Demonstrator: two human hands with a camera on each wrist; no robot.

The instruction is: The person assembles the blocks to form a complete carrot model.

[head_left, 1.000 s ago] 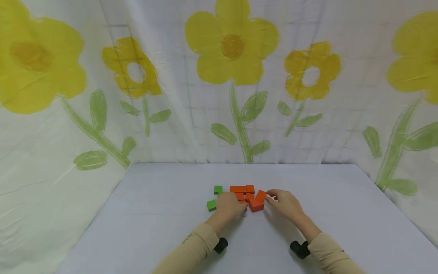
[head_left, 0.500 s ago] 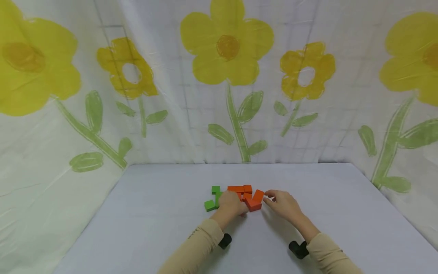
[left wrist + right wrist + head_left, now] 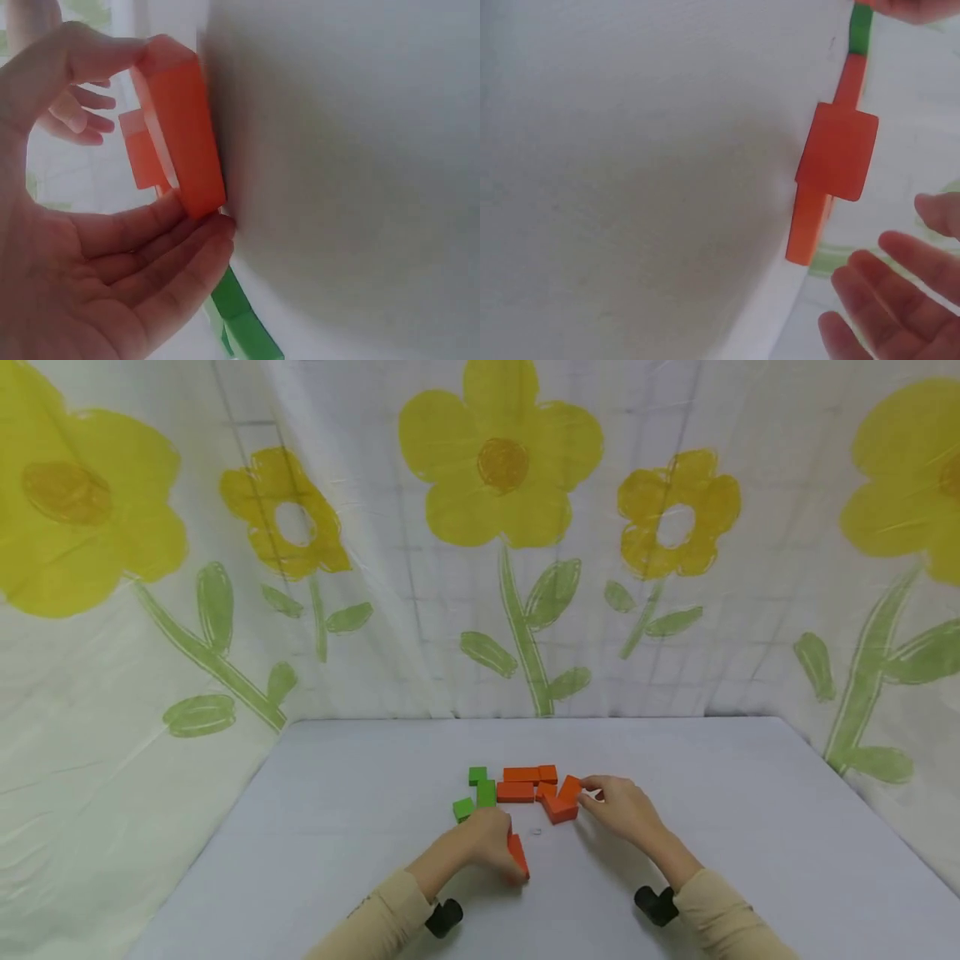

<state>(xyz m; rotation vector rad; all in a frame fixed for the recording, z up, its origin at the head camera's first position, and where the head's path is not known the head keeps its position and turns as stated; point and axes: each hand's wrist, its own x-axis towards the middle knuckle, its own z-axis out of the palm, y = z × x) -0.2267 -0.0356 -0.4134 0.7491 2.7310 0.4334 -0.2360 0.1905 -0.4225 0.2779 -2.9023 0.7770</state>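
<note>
On the table (image 3: 558, 914), before the other blocks: my left hand (image 3: 483, 845) has its grip clamped on a red block (image 3: 517, 857), thumb and fingers at opposite ends, probably to control its angle.
Right hand (image 3: 621, 808): fingers apart, just beside the angled orange block (image 3: 572, 787), perhaps to guard it.
Green blocks (image 3: 486, 793): left of the orange row (image 3: 515, 792), apparently colour-grouped.

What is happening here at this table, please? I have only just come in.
A person is arranging blocks by hand on a white table. The left hand grips a red-orange block between thumb and fingers, on the person's side of the other blocks. The right hand is beside the other orange blocks, its fingers loose and gripping nothing. The green blocks lie to the left of those orange ones.
</note>
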